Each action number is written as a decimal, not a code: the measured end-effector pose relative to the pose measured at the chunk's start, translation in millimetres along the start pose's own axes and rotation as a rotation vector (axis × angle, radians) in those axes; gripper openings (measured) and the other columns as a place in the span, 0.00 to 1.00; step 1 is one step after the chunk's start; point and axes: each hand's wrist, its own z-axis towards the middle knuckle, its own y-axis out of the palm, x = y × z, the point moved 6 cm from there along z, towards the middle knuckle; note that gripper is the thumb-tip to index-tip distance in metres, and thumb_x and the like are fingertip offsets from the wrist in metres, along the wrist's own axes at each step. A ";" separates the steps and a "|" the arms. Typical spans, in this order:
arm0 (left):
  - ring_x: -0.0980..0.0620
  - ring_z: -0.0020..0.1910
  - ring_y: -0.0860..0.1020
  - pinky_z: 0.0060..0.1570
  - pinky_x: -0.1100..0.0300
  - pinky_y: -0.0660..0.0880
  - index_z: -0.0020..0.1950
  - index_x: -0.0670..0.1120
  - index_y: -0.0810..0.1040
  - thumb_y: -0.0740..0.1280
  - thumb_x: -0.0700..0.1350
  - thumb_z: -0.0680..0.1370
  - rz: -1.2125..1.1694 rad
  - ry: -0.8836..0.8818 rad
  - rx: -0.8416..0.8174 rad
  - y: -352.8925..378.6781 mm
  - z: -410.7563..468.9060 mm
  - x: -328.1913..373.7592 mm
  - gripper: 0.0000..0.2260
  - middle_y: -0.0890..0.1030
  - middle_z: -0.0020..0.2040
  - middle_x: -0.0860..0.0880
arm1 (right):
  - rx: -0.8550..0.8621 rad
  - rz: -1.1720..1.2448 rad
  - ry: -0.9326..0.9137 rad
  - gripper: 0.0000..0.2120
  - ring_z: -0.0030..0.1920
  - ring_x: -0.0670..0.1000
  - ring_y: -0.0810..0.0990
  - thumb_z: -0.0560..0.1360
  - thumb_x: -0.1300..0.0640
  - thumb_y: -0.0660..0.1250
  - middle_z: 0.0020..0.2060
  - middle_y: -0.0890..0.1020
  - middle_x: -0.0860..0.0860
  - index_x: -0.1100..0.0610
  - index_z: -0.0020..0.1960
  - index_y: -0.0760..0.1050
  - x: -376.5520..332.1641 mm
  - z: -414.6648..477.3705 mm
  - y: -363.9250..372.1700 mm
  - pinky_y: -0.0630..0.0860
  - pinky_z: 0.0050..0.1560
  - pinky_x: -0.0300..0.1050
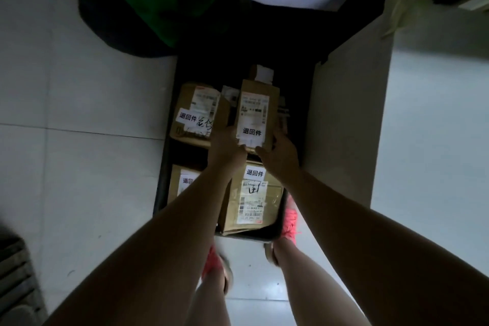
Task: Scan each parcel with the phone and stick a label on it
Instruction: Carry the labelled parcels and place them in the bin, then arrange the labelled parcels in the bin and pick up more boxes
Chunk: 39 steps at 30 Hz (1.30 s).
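Observation:
A narrow brown cardboard parcel point(258, 103) with a shipping label and a white sticker sits between both my hands above a black bin point(161, 188). My left hand point(226, 148) grips its lower left corner and my right hand point(280, 153) grips its lower right side. Three other brown parcels lie in the bin: one at the far left point(197, 114), one at the near left point(182, 182) partly hidden by my left arm, and one at the near right point(251, 201). Each shows a white sticker. No phone is visible.
A tall white cabinet side point(344, 114) stands right of the bin. A green and dark bag point(148, 0) lies at the far left on the pale tiled floor point(79, 167). My feet in pink sandals point(289, 222) are at the bin's near edge.

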 end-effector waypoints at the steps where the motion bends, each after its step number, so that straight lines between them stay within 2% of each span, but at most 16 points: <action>1: 0.61 0.41 0.76 0.32 0.69 0.70 0.65 0.50 0.76 0.70 0.38 0.77 0.063 0.028 -0.003 -7.7 -7.8 9.1 0.18 0.79 0.60 0.50 | 0.007 -0.028 -0.014 0.22 0.62 0.52 0.80 0.76 0.63 0.71 0.60 0.81 0.48 0.55 0.69 0.73 -4.5 -7.9 -4.4 0.77 0.54 0.36; 2: 0.59 0.45 0.78 0.35 0.66 0.73 0.66 0.51 0.75 0.71 0.39 0.76 0.135 0.077 0.003 -21.4 -20.1 22.3 0.19 0.79 0.61 0.50 | 0.016 -0.055 -0.019 0.19 0.59 0.51 0.81 0.76 0.62 0.70 0.56 0.81 0.44 0.52 0.65 0.75 -12.2 -20.1 -13.5 0.75 0.48 0.32; 3: 0.55 0.50 0.79 0.39 0.63 0.76 0.65 0.52 0.74 0.71 0.41 0.76 0.226 0.151 0.027 -37.5 -32.5 36.7 0.19 0.78 0.61 0.50 | 0.039 -0.092 -0.032 0.16 0.56 0.50 0.82 0.77 0.61 0.69 0.53 0.80 0.43 0.49 0.62 0.76 -21.7 -31.6 -24.2 0.76 0.44 0.32; 4: 0.52 0.55 0.79 0.44 0.60 0.78 0.65 0.51 0.73 0.71 0.42 0.76 0.328 0.226 0.061 -57.7 -46.4 53.0 0.19 0.78 0.61 0.50 | 0.062 -0.145 -0.052 0.15 0.54 0.51 0.82 0.77 0.59 0.69 0.53 0.80 0.44 0.48 0.61 0.75 -36.8 -45.1 -39.9 0.78 0.43 0.37; 6: 0.48 0.61 0.77 0.55 0.55 0.77 0.69 0.49 0.71 0.70 0.44 0.76 0.471 0.354 0.146 -96.4 -67.8 82.6 0.22 0.77 0.63 0.48 | 0.091 -0.311 -0.112 0.19 0.57 0.53 0.81 0.76 0.57 0.69 0.59 0.79 0.48 0.48 0.66 0.73 -65.4 -67.1 -67.5 0.82 0.50 0.50; 9: 0.44 0.66 0.72 0.61 0.50 0.73 0.71 0.46 0.70 0.67 0.50 0.76 0.662 0.466 0.232 -161.7 -112.7 134.6 0.24 0.75 0.67 0.46 | 0.177 -0.518 -0.198 0.26 0.65 0.55 0.76 0.74 0.55 0.70 0.67 0.75 0.50 0.49 0.71 0.70 -119.5 -117.8 -124.7 0.75 0.64 0.54; 11: 0.43 0.67 0.70 0.64 0.48 0.71 0.73 0.46 0.68 0.65 0.50 0.77 0.782 0.525 0.283 -199.5 -138.8 170.1 0.25 0.73 0.68 0.45 | 0.212 -0.607 -0.232 0.27 0.70 0.55 0.71 0.74 0.52 0.71 0.72 0.71 0.51 0.49 0.72 0.69 -153.8 -152.2 -160.0 0.71 0.68 0.55; 13: 0.42 0.67 0.70 0.64 0.46 0.70 0.74 0.45 0.68 0.64 0.51 0.78 0.853 0.600 0.327 -235.7 -177.9 208.2 0.26 0.73 0.67 0.44 | 0.257 -0.654 -0.227 0.27 0.71 0.54 0.70 0.74 0.52 0.69 0.74 0.69 0.50 0.50 0.72 0.69 -185.2 -200.1 -198.7 0.70 0.68 0.52; 17: 0.43 0.63 0.72 0.60 0.46 0.71 0.67 0.46 0.72 0.65 0.53 0.77 0.965 0.695 0.365 -282.6 -257.3 280.4 0.21 0.76 0.62 0.45 | 0.412 -0.610 -0.247 0.22 0.68 0.54 0.72 0.75 0.52 0.69 0.69 0.72 0.49 0.51 0.68 0.72 -230.9 -293.0 -277.3 0.72 0.64 0.51; 21: 0.42 0.67 0.70 0.65 0.47 0.67 0.72 0.48 0.69 0.63 0.54 0.79 1.089 0.833 0.364 -295.3 -350.6 368.6 0.23 0.73 0.67 0.45 | 0.512 -0.520 -0.173 0.23 0.68 0.56 0.72 0.74 0.52 0.69 0.65 0.74 0.52 0.50 0.69 0.72 -243.4 -388.5 -368.9 0.74 0.63 0.52; 26: 0.42 0.62 0.73 0.58 0.50 0.70 0.65 0.48 0.72 0.64 0.52 0.78 0.927 1.002 0.395 -271.4 -471.6 467.9 0.17 0.75 0.60 0.45 | 0.620 -0.552 -0.129 0.24 0.70 0.57 0.70 0.76 0.49 0.68 0.69 0.73 0.53 0.51 0.71 0.70 -202.5 -493.9 -467.9 0.73 0.65 0.53; 34: 0.41 0.68 0.71 0.64 0.48 0.68 0.74 0.48 0.68 0.63 0.54 0.81 1.020 1.028 0.373 -141.4 -597.6 515.4 0.23 0.73 0.69 0.44 | 0.702 -0.501 -0.090 0.35 0.75 0.58 0.67 0.74 0.45 0.69 0.75 0.68 0.54 0.48 0.78 0.62 -54.4 -614.8 -556.5 0.69 0.71 0.52; 37: 0.41 0.69 0.70 0.67 0.47 0.65 0.75 0.49 0.66 0.62 0.55 0.81 1.058 0.999 0.357 -89.9 -631.4 529.3 0.24 0.72 0.70 0.44 | 0.673 -0.503 -0.074 0.29 0.71 0.57 0.70 0.74 0.44 0.70 0.70 0.73 0.54 0.48 0.72 0.69 -3.8 -636.8 -578.1 0.72 0.65 0.53; 39: 0.41 0.68 0.70 0.66 0.47 0.66 0.73 0.50 0.68 0.62 0.56 0.81 1.029 0.990 0.350 -61.5 -650.7 539.1 0.23 0.72 0.69 0.45 | 0.658 -0.501 -0.084 0.27 0.69 0.57 0.71 0.74 0.46 0.69 0.68 0.74 0.54 0.48 0.72 0.69 22.8 -647.7 -591.4 0.73 0.64 0.54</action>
